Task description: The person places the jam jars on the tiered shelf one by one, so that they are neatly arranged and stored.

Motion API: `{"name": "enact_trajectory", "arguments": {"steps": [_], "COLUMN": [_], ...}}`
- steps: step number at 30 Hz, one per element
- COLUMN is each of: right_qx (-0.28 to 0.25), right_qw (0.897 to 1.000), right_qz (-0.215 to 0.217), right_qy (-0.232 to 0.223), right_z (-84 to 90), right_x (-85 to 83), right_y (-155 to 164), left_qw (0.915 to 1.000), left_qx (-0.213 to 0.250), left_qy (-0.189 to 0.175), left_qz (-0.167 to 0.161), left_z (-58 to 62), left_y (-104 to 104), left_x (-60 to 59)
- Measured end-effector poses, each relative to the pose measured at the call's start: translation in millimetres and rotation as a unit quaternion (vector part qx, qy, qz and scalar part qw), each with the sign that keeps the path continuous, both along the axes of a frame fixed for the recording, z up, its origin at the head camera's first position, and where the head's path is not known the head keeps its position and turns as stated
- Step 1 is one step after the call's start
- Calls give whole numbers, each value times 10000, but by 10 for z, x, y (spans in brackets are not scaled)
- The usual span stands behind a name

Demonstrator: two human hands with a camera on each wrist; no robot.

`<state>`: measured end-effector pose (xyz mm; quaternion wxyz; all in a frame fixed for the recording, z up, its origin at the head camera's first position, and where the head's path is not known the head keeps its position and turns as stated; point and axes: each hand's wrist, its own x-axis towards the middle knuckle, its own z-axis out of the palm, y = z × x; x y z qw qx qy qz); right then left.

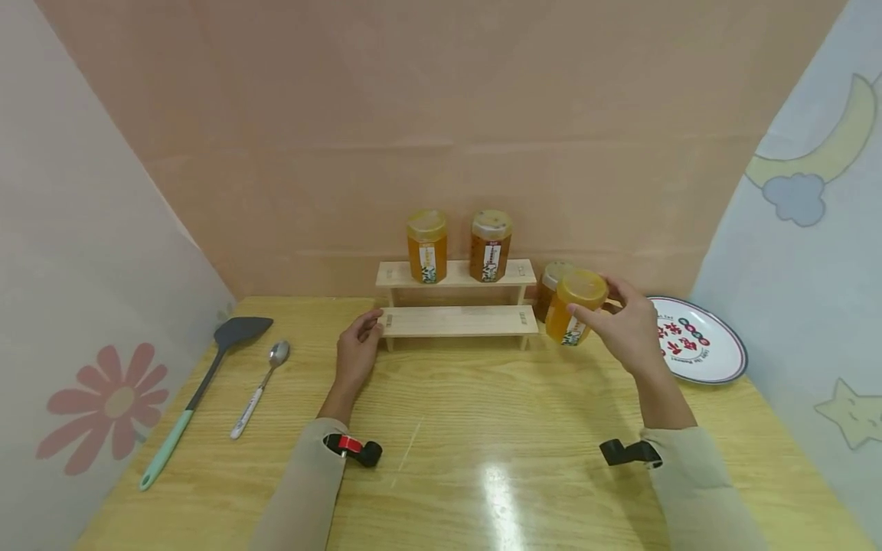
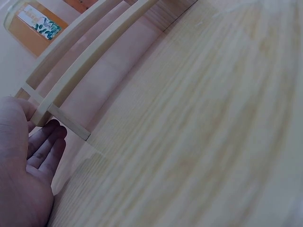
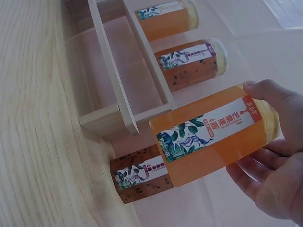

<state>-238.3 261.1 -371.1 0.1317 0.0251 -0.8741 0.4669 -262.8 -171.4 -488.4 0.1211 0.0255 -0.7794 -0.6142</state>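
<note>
My right hand (image 1: pixel 630 325) grips an orange jam jar (image 3: pixel 213 135) with a yellow lid by its upper part, raised off the table just right of the rack. Behind it, a darker jar with black seeds (image 3: pixel 142 174) stands on the table, partly hidden. At the left end of the two-tier wooden rack (image 1: pixel 458 321), my left hand (image 1: pixel 357 348) pinches the lower shelf's end between thumb and fingers. On the upper shelf stand another orange jar (image 1: pixel 428 249) at left and a dark seeded jar (image 1: pixel 491 249) at right. The lower shelf holds nothing.
A white plate (image 1: pixel 717 348) with red print lies at the right, behind my right hand. On the left lie a spatula (image 1: pixel 200 390) with a mint handle and a metal spoon (image 1: pixel 258 394). A beige backdrop (image 1: pixel 441 99) rises behind the rack.
</note>
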Motion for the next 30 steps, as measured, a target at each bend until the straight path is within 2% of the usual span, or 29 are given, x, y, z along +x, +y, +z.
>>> {"name": "enact_trajectory", "arguments": {"steps": [9, 18, 30], "right_qx": [-162, -320, -628], "right_qw": [9992, 9975, 9927], "right_qz": [350, 618, 1019], "right_qy": [81, 111, 152], "right_z": [-32, -34, -50], "right_x": [-4, -79, -179], "right_y": [-197, -486, -799], "left_qw": [9999, 10000, 10000], "left_qx": [158, 17, -3], "left_qy": [-45, 33, 86], "left_qz": [-47, 63, -15], "left_z": [-16, -3, -18], "left_y": [20, -22, -15], "left_x": [24, 10, -11]}}
